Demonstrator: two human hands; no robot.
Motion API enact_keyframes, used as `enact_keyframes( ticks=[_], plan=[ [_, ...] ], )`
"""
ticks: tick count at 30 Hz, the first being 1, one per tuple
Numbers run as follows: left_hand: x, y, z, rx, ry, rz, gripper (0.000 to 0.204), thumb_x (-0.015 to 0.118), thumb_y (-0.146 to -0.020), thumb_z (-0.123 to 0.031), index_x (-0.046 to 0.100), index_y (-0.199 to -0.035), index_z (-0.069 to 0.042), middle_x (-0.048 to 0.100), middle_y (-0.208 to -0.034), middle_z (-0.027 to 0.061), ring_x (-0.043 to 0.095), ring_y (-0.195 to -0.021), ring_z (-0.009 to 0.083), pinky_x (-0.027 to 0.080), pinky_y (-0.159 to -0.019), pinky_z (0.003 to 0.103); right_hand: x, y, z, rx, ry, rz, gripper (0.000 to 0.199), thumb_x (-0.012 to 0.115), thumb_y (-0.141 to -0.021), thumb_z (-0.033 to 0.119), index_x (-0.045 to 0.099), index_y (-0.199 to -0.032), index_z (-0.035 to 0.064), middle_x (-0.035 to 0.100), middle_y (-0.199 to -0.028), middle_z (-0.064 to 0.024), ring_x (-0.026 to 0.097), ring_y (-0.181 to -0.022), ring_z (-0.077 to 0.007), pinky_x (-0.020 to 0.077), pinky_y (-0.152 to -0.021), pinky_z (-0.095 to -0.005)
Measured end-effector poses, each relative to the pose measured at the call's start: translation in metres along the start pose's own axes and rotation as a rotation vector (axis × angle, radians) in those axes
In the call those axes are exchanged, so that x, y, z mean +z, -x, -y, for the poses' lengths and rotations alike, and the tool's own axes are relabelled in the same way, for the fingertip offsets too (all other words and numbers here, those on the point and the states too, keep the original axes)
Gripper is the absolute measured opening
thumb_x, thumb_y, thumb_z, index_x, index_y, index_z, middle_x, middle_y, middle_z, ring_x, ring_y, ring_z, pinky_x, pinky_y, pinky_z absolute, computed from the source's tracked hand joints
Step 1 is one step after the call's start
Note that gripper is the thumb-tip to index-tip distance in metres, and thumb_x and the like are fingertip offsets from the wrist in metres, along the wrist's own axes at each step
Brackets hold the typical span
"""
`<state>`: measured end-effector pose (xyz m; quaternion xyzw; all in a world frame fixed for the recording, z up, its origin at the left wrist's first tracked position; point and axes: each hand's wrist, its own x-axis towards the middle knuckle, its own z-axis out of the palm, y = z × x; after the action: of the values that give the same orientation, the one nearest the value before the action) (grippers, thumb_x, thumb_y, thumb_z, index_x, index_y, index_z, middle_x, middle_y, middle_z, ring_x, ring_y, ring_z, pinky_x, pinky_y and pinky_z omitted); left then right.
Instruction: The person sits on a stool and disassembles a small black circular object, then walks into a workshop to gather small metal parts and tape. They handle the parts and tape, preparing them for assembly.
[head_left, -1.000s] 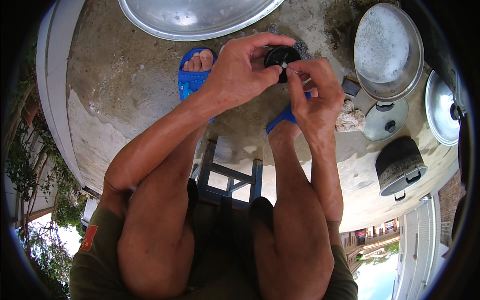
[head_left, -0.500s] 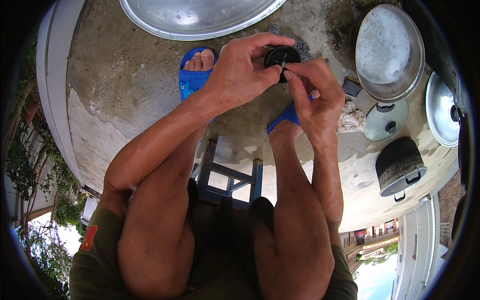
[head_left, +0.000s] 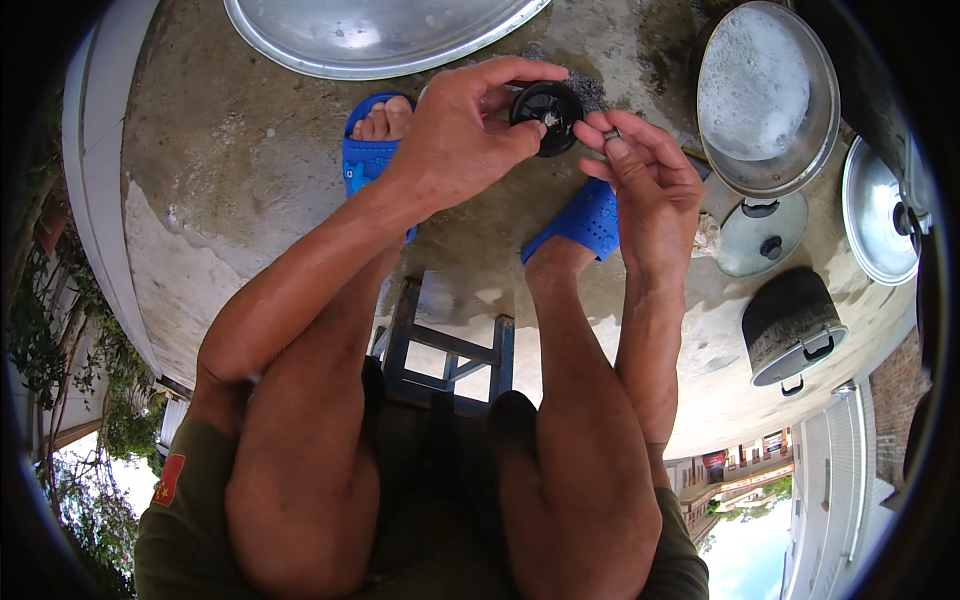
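My left hand grips a small round black knob-like disc between thumb and fingers, its face turned toward me. My right hand is just to the right of it, pinching a tiny metal piece at the fingertips, a short gap away from the disc. Both hands are held above my feet in blue sandals, over a wet concrete floor.
A large metal basin lies at the top. At the right are a pot of soapy water, a pot lid, a blackened pot and another lid. I sit on a low blue stool.
My right hand has drawn slightly away from the black disc, with the tiny metal piece now held apart from it. My left hand keeps the disc in place.
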<state>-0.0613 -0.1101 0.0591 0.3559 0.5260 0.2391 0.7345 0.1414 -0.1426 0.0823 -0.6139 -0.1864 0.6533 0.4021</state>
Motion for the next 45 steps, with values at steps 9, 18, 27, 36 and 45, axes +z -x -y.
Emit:
enact_keyframes(
  ticks=[9,18,27,36,45],
  plan=[
    [0.000,0.000,-0.004,-0.013,-0.015,0.015,0.052,0.064,-0.093,0.013,0.062,-0.143,-0.002,0.070,-0.124,0.0070,0.066,-0.110,0.0105,0.056,-0.096,0.026,-0.001,0.001,0.001,0.039,0.050,-0.020,0.022,0.068,-0.099,-0.002,0.072,-0.121,-0.0036,0.078,-0.108,-0.0169,0.078,-0.099,-0.0233,0.0628,-0.075,-0.0280],
    [0.000,0.000,-0.003,-0.015,-0.017,0.011,0.052,0.064,-0.092,0.013,0.063,-0.143,-0.002,0.070,-0.125,0.0073,0.067,-0.110,0.0111,0.057,-0.096,0.026,0.000,0.002,-0.005,0.001,0.052,-0.103,0.016,0.074,-0.097,0.000,0.077,-0.113,-0.0021,0.078,-0.105,-0.0138,0.074,-0.086,-0.0158,0.0606,-0.070,-0.0258],
    [0.002,0.001,-0.005,-0.011,-0.022,0.027,0.051,0.063,-0.093,0.013,0.063,-0.142,-0.003,0.071,-0.118,0.0053,0.066,-0.107,0.0092,0.057,-0.092,0.025,0.008,0.000,-0.012,-0.351,0.552,0.013,0.019,0.080,-0.087,-0.004,0.078,-0.105,0.0035,0.072,-0.092,-0.0033,0.065,-0.070,-0.0099,0.0527,-0.061,-0.0237],
    [0.005,0.005,-0.006,-0.007,-0.096,0.030,0.050,0.063,-0.094,0.012,0.064,-0.142,-0.003,0.074,-0.102,0.0023,0.067,-0.094,0.0056,0.057,-0.085,0.023,0.018,-0.002,-0.012,-0.541,0.772,0.033,0.012,0.078,-0.087,-0.003,0.077,-0.098,0.0038,0.070,-0.090,-0.0088,0.067,-0.069,-0.0177,0.0530,-0.057,-0.0278],
    [0.003,0.002,-0.007,-0.031,-0.039,0.024,0.052,0.064,-0.093,0.013,0.064,-0.142,-0.003,0.076,-0.111,0.0073,0.070,-0.100,0.0085,0.059,-0.089,0.025,0.014,0.002,-0.013,-0.123,0.303,0.019,0.008,0.073,-0.097,0.004,0.071,-0.104,0.0020,0.066,-0.083,-0.0012,0.057,-0.066,-0.0081,0.0454,-0.056,-0.0248]
  ],
)
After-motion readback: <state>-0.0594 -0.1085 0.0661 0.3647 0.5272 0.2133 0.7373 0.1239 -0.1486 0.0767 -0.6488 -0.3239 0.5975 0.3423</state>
